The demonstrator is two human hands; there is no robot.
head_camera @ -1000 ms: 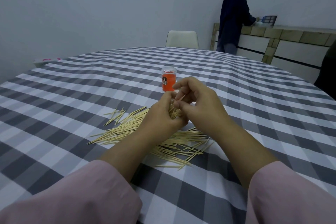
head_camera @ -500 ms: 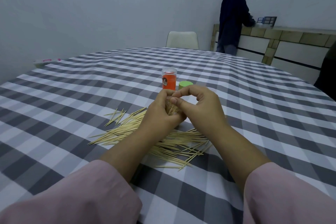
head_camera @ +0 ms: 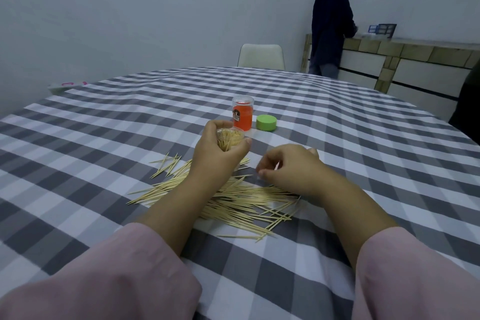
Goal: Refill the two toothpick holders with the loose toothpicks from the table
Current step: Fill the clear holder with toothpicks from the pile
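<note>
While pink sleeves (head_camera: 98, 280) fill the bottom of the frame, loose toothpicks (head_camera: 233, 200) lie scattered on the checked tablecloth (head_camera: 363, 153) at lower centre, partly under both forearms. Right hand (head_camera: 288, 166), centre-right, hovers just above the pile, fingers loosely curled; can't tell if it pinches a pick. Left hand (head_camera: 218, 150), centre, grips a clear toothpick holder (head_camera: 230, 138), open top, packed with picks. Just beyond: orange holder (head_camera: 242, 113) upright, green cap (head_camera: 266, 122) beside it on its right. Upper centre: white chair (head_camera: 260, 56). Upper right: a person in dark clothes (head_camera: 331, 31) at a counter (head_camera: 405, 60).
</note>
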